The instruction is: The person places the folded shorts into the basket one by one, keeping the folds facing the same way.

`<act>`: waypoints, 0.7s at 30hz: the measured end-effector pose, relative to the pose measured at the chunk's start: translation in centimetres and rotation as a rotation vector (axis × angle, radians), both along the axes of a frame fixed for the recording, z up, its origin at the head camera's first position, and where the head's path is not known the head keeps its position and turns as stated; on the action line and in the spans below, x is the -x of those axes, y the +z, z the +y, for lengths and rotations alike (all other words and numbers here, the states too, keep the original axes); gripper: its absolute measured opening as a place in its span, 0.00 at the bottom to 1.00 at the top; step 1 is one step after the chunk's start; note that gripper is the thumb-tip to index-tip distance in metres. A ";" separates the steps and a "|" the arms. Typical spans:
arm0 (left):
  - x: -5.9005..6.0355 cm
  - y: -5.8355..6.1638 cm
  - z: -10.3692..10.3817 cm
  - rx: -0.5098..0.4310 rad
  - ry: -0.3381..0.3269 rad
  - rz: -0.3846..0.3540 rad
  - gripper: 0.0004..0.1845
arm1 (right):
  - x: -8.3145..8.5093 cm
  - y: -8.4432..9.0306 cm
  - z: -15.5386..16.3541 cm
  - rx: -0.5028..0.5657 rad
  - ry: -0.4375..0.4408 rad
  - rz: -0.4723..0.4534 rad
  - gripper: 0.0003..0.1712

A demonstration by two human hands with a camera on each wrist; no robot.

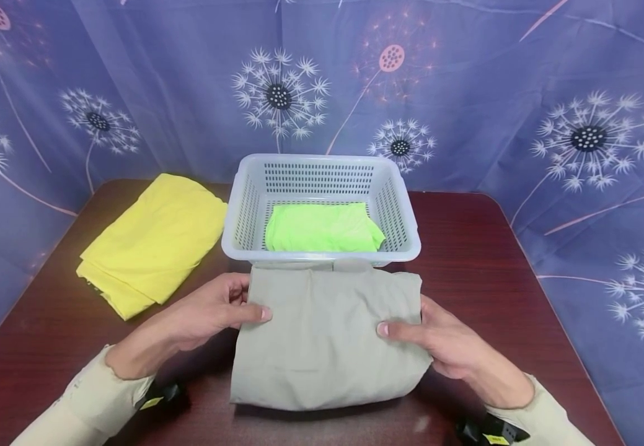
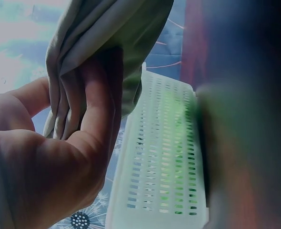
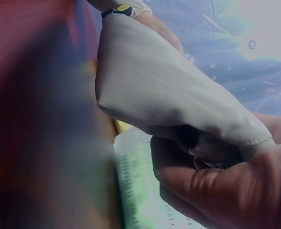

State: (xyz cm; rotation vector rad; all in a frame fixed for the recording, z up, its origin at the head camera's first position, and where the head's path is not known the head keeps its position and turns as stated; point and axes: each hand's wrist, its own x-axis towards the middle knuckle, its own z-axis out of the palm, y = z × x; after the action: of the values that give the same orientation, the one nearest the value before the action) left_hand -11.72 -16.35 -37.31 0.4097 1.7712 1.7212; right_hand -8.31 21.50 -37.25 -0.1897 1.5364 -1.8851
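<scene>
A folded grey cloth (image 1: 327,341) is held up by both hands in front of the basket. My left hand (image 1: 210,313) grips its left edge, thumb on the near face and fingers behind; the left wrist view shows several layers of the cloth (image 2: 76,71) between thumb and fingers. On the opposite edge, my right hand (image 1: 450,337) pinches the cloth the same way, its fingers under the folds in the right wrist view. Behind the cloth stands a pale perforated plastic basket (image 1: 322,162), with a folded bright green cloth (image 1: 322,228) lying on its floor.
To the basket's left, a folded yellow cloth (image 1: 157,238) lies on the dark red-brown table (image 1: 467,248). A blue curtain (image 1: 188,74) with a dandelion pattern hangs along the back and sides of the table.
</scene>
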 end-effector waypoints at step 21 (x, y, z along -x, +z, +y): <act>2.0 1.8 0.5 -0.044 0.071 0.020 0.23 | 2.9 2.2 0.2 -0.022 -0.028 0.079 0.18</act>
State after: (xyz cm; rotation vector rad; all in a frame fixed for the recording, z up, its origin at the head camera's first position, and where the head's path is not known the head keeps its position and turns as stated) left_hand -13.72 -15.84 -35.56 0.3879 1.7841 1.8134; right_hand -11.19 21.73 -35.04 -0.2368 1.6192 -1.9019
